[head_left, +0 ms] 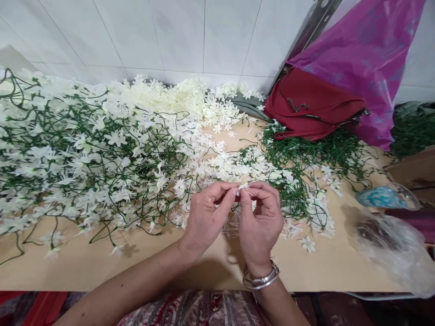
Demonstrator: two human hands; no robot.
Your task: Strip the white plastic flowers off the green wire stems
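My left hand (208, 216) and my right hand (260, 217) meet above the table, thumbs and forefingers pinched together. Between their fingertips is a small white artificial flower (243, 186), mostly covered by the fingers. White flower heads (234, 167) lie loose just beyond my hands. To the left spreads a big heap of white artificial flowers on green stems (115, 154). Pale cream blossoms (190, 93) are piled at the back. Right of my hands lies a tangle of green stems (292, 190).
A red bag (309, 104) sits at the back right under a purple plastic bag (370, 59). A clear plastic bag (397, 249) and a blue-patterned container (387, 198) stand at the right. The tan table (326, 271) ends near my body; a tiled wall (180, 36) closes the back.
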